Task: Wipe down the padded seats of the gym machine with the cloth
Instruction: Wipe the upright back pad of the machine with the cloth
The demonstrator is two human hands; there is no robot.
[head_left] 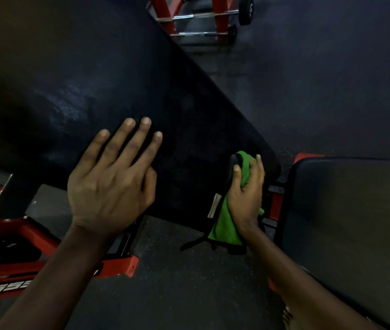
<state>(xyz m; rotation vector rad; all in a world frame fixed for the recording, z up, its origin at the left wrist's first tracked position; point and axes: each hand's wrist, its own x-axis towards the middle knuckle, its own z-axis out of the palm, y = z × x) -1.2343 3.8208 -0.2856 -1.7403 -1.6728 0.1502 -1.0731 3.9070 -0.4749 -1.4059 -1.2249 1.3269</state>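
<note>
The loose tail of the cloth (pixel 224 225) hangs below the right grip (pixel 246 194) and may catch on the red frame (pixel 276 206) just beside it, since only its upper part is bunched in the curled fingers (pixel 236 169). The cloth is green, crumpled, with a pale label, and seems to press the corner of the long pad (pixel 117 79). The left grip (pixel 110 186) lies flat, fingers straight, on the pad.
</note>
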